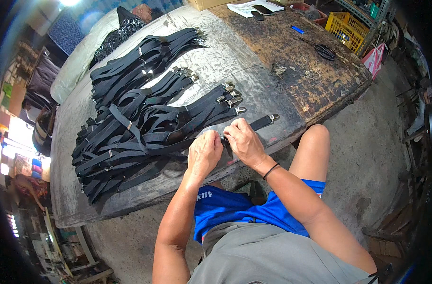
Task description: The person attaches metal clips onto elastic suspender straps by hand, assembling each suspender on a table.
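Both hands meet at the near edge of the table, fingers closed around a small part of a black suspender strap. My left hand (205, 150) pinches it from the left, and my right hand (244, 143) pinches from the right. A bit of metal and dark strap shows between the fingertips; the rest is hidden. Beyond my right hand a strap end with a metal clip (274, 117) lies on the tabletop. To the left a large pile of black suspenders (145, 125) spreads out, its metal clips mostly pointing right. Another bundle of suspenders (145, 54) lies farther back.
The worn table (254, 61) has a grey left part and a brown right part. Black scissors (324, 51), a blue object (297, 29), a phone (257, 15) and papers (247, 8) lie at the far right. A yellow crate (346, 31) stands beyond the table.
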Tool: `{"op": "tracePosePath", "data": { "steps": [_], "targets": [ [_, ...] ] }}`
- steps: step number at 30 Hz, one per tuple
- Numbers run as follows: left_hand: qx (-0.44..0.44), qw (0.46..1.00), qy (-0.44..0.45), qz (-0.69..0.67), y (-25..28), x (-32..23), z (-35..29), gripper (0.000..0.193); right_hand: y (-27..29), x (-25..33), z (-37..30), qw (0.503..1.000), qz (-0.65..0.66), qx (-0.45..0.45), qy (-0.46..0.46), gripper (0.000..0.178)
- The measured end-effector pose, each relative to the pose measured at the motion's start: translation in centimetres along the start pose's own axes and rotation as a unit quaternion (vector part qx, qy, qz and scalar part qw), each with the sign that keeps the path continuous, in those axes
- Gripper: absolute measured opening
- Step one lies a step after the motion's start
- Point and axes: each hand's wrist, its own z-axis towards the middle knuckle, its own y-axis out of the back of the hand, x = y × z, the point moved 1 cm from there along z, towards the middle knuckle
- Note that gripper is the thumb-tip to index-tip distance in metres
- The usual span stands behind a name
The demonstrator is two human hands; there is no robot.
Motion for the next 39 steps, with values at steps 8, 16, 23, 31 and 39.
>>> {"op": "tracePosePath", "data": {
  "steps": [8, 16, 23, 31, 39],
  "targets": [
    [-0.009, 1.0, 0.003, -0.024, 0.4, 0.0, -0.1, 0.008, 0.0, -0.2, 0.1, 0.999, 0.032, -0.02, -0.019, 0.009],
    [0.07, 0.987, -0.141, 0.029, 1.7, -1.3, -0.5, 0.015, 1.1, -2.7, 0.9, 0.91, 0.309, -0.125, -0.249, 0.008],
    [0.203, 0.945, -0.192, 0.171, 2.8, -2.6, 1.8, 0.016, 8.8, -4.7, 1.3, 0.823, 0.422, -0.298, -0.234, 0.009],
    [0.169, 0.979, -0.068, 0.095, -3.1, -5.5, 14.7, 0.013, 12.6, -6.1, 0.2, 0.79, 0.426, -0.374, -0.234, 0.013],
    [0.006, 0.987, -0.16, 0.005, -0.7, -7.1, 13.3, 0.016, 13.5, -6.2, 0.4, 0.777, 0.431, -0.388, -0.246, 0.011]
  ]
}}
